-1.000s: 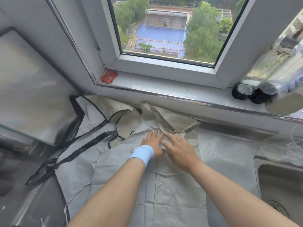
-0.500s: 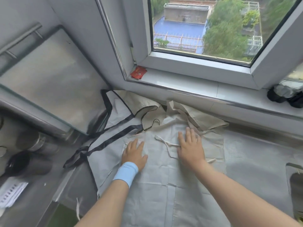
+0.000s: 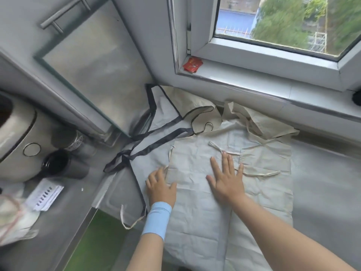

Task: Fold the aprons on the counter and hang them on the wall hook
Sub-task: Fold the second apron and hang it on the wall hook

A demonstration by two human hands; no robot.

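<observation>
A cream apron [image 3: 197,216] lies spread on the grey counter [image 3: 324,178], its thin ties loose across the cloth. Under it and to the left lies a pale grey apron with black trim and black straps [image 3: 154,145]. My left hand [image 3: 161,187], with a light blue wristband, rests flat at the cream apron's left edge, its fingers curled at the fabric border. Palm down and fingers spread, my right hand [image 3: 226,178] presses on the middle of the cream apron. No wall hook is in view.
A window sill [image 3: 254,79] with a small red packet [image 3: 192,64] runs along the back. At left stand a steel appliance [image 3: 17,132], dark cups [image 3: 56,163] and a paper slip [image 3: 44,195]. A steel-fronted cabinet with a bar handle [image 3: 64,11] rises behind.
Both hands have slid apart and toward me over the cream apron, the left to its left edge. The view has swung left, so the sink and bottles are out of frame.
</observation>
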